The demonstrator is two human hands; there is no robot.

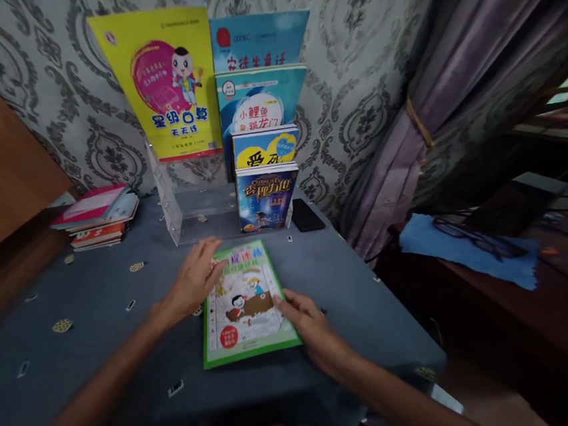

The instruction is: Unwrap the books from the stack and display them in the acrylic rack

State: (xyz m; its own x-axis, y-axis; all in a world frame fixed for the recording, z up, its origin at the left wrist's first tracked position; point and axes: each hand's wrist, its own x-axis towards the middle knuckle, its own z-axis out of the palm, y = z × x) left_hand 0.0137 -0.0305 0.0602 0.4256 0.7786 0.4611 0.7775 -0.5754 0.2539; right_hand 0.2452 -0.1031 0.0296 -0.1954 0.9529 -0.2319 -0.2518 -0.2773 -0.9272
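Note:
A children's book (249, 297) with a green border and cartoon children on its cover is in front of me, over the cloth-covered table. My left hand (194, 278) holds it at the upper left corner, thumb on the cover and the other fingers along the edge. At the right edge, my right hand (312, 324) grips it, thumb on top and fingers partly hidden underneath. Just behind is a clear bookstand (205, 228) in tiers. A yellow workbook (171, 83) stands upright in its left part; a dark blue book (267, 198) stands at the right front.
Behind the dark blue book stand a blue-and-yellow book (258, 150) and teal books (259, 31). A black phone (308, 215) lies right of the stand. Stacked books (98, 214) lie at the left. Glasses (482, 237) rest on a blue cloth (424, 239) at the right.

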